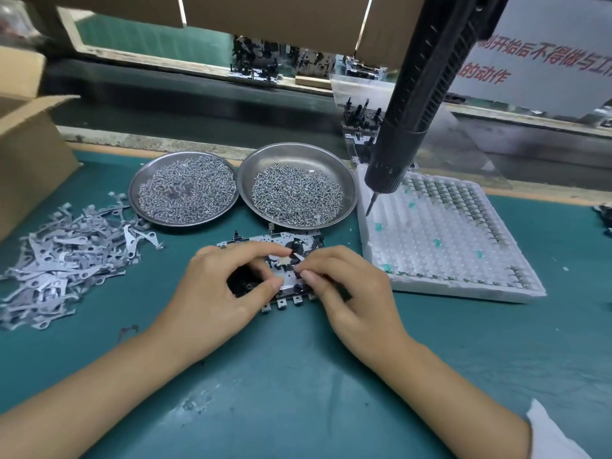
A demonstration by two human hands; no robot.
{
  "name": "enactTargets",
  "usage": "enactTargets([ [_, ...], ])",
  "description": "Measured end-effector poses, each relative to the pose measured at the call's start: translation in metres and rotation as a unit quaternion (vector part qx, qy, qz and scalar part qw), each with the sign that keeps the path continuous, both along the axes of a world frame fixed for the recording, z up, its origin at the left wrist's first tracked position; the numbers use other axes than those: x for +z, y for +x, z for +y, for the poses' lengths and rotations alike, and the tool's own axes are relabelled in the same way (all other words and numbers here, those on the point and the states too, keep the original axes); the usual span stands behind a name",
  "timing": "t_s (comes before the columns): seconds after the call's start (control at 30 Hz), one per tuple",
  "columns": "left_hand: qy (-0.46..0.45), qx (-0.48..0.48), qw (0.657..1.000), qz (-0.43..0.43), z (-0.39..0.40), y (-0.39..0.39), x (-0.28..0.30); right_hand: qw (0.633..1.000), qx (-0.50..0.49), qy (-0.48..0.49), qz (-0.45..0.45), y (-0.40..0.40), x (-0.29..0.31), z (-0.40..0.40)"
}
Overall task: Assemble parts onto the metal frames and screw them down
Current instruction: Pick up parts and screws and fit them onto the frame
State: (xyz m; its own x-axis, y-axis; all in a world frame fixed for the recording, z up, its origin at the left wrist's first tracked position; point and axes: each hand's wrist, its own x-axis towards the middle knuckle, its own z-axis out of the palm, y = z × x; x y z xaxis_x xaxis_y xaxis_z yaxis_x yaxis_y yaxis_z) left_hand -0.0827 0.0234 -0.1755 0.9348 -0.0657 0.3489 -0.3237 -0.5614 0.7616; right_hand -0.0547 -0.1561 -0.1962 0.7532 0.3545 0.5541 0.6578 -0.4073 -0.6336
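Note:
A metal frame [299, 242] with black plastic parts lies flat on the green mat in front of me. My left hand [215, 293] rests on its left half, forefinger and thumb pressing on the frame. My right hand [347, 289] covers the right half and pinches a small part against the frame's middle; the part is mostly hidden by my fingertips. A black electric screwdriver [410, 104] hangs above the white tray, touched by neither hand.
Two steel dishes [145, 180] [347, 180] of small screws stand behind the frame. A heap of flat metal levers [63, 260] lies at left. A white foam tray [463, 286] of small parts sits at right. A cardboard box [29, 160] stands far left; a conveyor with frames [255, 71] runs behind.

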Motion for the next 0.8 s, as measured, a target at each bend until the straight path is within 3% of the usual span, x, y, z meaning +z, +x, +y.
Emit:
enactTargets([
  [0.2,0.013,0.010,1.000,-0.006,-0.0022,-0.0025,-0.0005,0.996,-0.017,0.053,0.071,0.0036,0.0016,-0.0020],
  [0.5,-0.038,0.003,0.999,0.016,-0.0003,-0.0019,0.0002,1.000,-0.003,-0.019,0.016,-0.0004,0.0005,-0.0009],
  [0.8,-0.012,0.015,1.000,0.006,-0.0006,-0.0028,0.0004,0.998,-0.007,0.017,0.054,0.0010,0.0018,-0.0006],
])
